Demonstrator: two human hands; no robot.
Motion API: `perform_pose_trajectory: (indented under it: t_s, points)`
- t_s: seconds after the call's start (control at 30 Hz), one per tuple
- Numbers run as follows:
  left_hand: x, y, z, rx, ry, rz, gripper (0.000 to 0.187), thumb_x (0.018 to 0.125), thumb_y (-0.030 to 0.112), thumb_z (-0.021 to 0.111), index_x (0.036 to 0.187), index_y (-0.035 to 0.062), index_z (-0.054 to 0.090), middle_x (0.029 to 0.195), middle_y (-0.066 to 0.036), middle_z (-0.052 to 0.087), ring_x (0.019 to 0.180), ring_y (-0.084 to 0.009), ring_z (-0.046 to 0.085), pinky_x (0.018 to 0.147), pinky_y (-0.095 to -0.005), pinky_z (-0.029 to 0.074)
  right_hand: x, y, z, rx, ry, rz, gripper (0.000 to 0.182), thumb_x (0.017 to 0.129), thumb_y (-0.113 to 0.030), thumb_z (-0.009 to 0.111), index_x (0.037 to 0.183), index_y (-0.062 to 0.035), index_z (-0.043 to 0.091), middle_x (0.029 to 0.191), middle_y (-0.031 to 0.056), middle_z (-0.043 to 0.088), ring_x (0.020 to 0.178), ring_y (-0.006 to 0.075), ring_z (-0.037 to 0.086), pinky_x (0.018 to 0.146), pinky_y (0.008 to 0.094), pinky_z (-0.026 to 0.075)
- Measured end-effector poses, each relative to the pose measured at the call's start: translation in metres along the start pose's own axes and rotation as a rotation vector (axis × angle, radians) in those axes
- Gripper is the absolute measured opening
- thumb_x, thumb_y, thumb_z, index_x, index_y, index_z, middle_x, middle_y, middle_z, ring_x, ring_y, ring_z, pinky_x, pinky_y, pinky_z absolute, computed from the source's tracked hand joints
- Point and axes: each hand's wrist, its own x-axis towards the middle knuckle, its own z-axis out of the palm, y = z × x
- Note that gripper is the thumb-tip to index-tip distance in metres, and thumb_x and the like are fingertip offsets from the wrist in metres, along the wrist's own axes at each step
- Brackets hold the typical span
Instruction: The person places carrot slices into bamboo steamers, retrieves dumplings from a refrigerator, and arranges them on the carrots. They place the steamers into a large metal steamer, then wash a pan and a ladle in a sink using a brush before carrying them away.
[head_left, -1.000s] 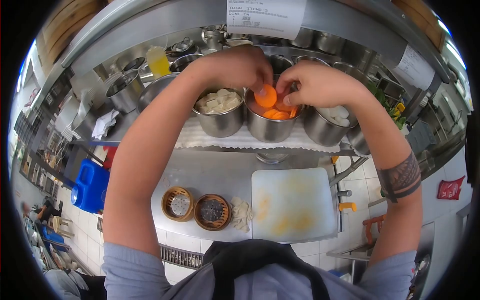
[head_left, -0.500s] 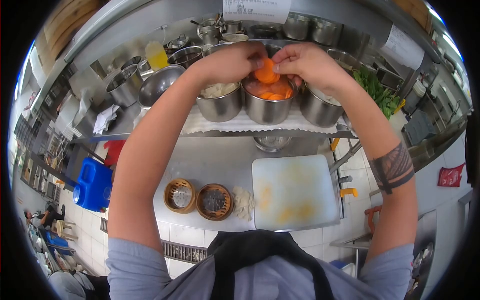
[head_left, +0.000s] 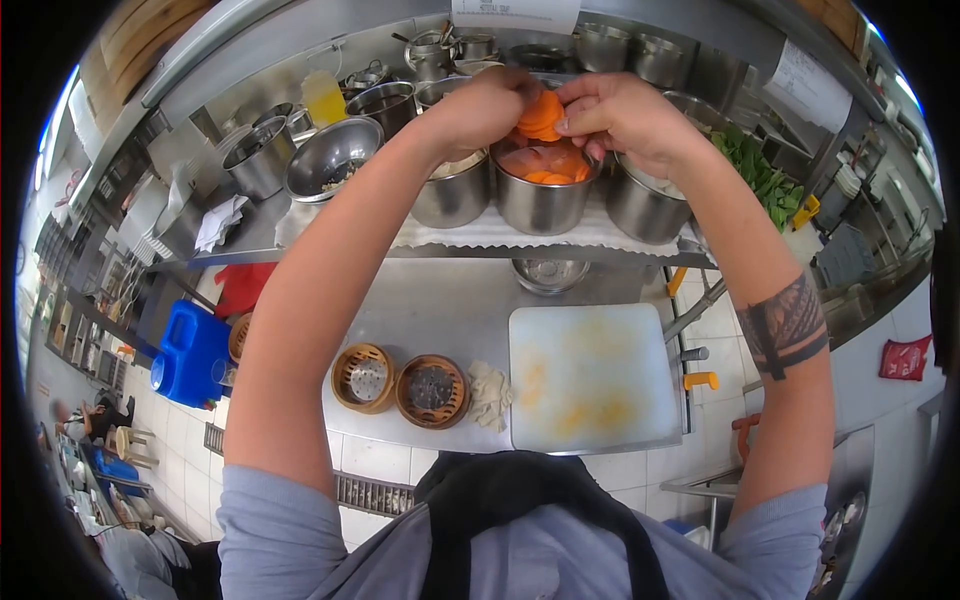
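Both hands are raised over a steel pot on the shelf, which holds more carrot slices in what looks like liquid. Between them is a small stack of thin orange carrot slices. My left hand is closed on the stack's left side, its fingertips partly hidden by the wrist. From the right, my right hand pinches the slices' edge between thumb and fingers. A pot of pale pieces stands left of the carrot pot, and another steel pot stands under my right wrist.
Below the shelf, a stained white cutting board lies on the steel counter beside a crumpled cloth and two bamboo steamers. Leafy greens are at right. A steel bowl and a yellow bottle are at left.
The view has shifted slightly. My hands are still together above the pot, a little higher in view, and the carrot slices between them now show as several layered edges.
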Motion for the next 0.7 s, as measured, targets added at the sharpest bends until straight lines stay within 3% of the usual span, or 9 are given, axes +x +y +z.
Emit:
perform_pose_trajectory:
  t_s: [0.1, 0.23, 0.3, 0.33, 0.4, 0.43, 0.5, 0.63, 0.7]
  points:
    - [0.004, -0.004, 0.002, -0.146, -0.025, -0.052, 0.032, 0.108, 0.018, 0.048, 0.124, -0.0058, 0.062, 0.116, -0.016, 0.067, 0.097, -0.0207, 0.067, 0.074, -0.0314, 0.058, -0.008, -0.001, 0.003, -0.017, -0.009, -0.034, 0.048, 0.086, -0.003, 0.072, 0.129, 0.0126, 0.057, 0.091, 0.0091, 0.069, 0.064, 0.0103, 0.057, 0.057, 0.0227, 0.044]
    - [0.001, -0.002, 0.004, -0.242, 0.024, -0.098, 0.033, 0.108, 0.016, 0.049, 0.127, -0.0076, 0.059, 0.12, -0.018, 0.066, 0.09, -0.021, 0.067, 0.074, -0.0313, 0.059, -0.007, 0.001, -0.005, -0.089, 0.006, -0.03, 0.044, 0.086, -0.004, 0.072, 0.126, 0.0118, 0.061, 0.094, 0.0104, 0.071, 0.065, 0.0109, 0.058, 0.058, 0.023, 0.046]
    - [0.0, 0.0, 0.001, -0.252, 0.031, -0.117, 0.033, 0.108, 0.016, 0.049, 0.128, -0.0078, 0.058, 0.121, -0.018, 0.065, 0.089, -0.021, 0.068, 0.074, -0.0318, 0.059, -0.009, -0.004, -0.007, -0.612, 0.047, -0.068, 0.041, 0.086, -0.008, 0.074, 0.121, 0.0108, 0.065, 0.097, 0.0111, 0.073, 0.068, 0.0101, 0.059, 0.059, 0.0237, 0.048]
    - [-0.001, 0.0, -0.001, -0.264, 0.037, -0.135, 0.033, 0.108, 0.015, 0.049, 0.13, -0.008, 0.058, 0.122, -0.018, 0.065, 0.087, -0.0209, 0.068, 0.074, -0.0324, 0.06, -0.006, 0.0, -0.009, -0.611, 0.044, -0.069, 0.041, 0.086, -0.008, 0.074, 0.121, 0.0108, 0.065, 0.097, 0.0111, 0.073, 0.068, 0.0101, 0.059, 0.059, 0.0237, 0.048]
    - [-0.004, 0.004, -0.005, -0.277, 0.043, -0.113, 0.033, 0.108, 0.015, 0.05, 0.131, -0.0081, 0.057, 0.122, -0.018, 0.065, 0.087, -0.0205, 0.068, 0.075, -0.032, 0.06, -0.001, 0.004, -0.007, -0.905, 0.255, -0.307, 0.036, 0.09, -0.015, 0.076, 0.118, 0.0072, 0.07, 0.1, 0.0096, 0.075, 0.072, 0.0094, 0.059, 0.059, 0.0246, 0.048]
    - [-0.007, 0.007, -0.005, -0.291, 0.046, -0.089, 0.034, 0.108, 0.015, 0.051, 0.132, -0.0082, 0.057, 0.121, -0.017, 0.065, 0.087, -0.0201, 0.067, 0.077, -0.0316, 0.06, -0.004, -0.001, -0.003, -0.904, 0.252, -0.303, 0.036, 0.09, -0.015, 0.076, 0.118, 0.0072, 0.07, 0.1, 0.0096, 0.075, 0.072, 0.0094, 0.059, 0.059, 0.0246, 0.048]
    - [-0.015, 0.016, -0.001, -0.308, 0.079, -0.068, 0.036, 0.108, 0.016, 0.051, 0.134, -0.0081, 0.056, 0.12, -0.017, 0.065, 0.087, -0.0199, 0.067, 0.077, -0.0307, 0.059, -0.01, -0.015, 0.006, -0.196, 0.097, -0.034, 0.034, 0.094, -0.02, 0.074, 0.117, 0.0042, 0.071, 0.1, 0.0085, 0.075, 0.074, 0.0096, 0.059, 0.06, 0.025, 0.049]
    - [-0.041, 0.029, 0.003, -0.381, 0.142, -0.024, 0.04, 0.109, 0.017, 0.052, 0.139, -0.0081, 0.054, 0.12, -0.015, 0.065, 0.092, -0.0193, 0.066, 0.081, -0.0293, 0.057, -0.01, -0.015, 0.015, -0.107, 0.061, -0.068, 0.03, 0.098, -0.021, 0.071, 0.117, 0.0025, 0.071, 0.1, 0.0079, 0.075, 0.074, 0.0091, 0.059, 0.061, 0.0237, 0.048]
    - [-0.056, 0.027, -0.004, -0.402, 0.157, -0.008, 0.041, 0.109, 0.018, 0.052, 0.14, -0.0082, 0.054, 0.12, -0.014, 0.064, 0.094, -0.0189, 0.065, 0.081, -0.0296, 0.056, -0.011, -0.021, 0.01, -0.057, 0.024, -0.079, 0.025, 0.097, -0.017, 0.071, 0.112, 0.0024, 0.073, 0.099, 0.0073, 0.075, 0.079, 0.0111, 0.062, 0.067, 0.0263, 0.051]
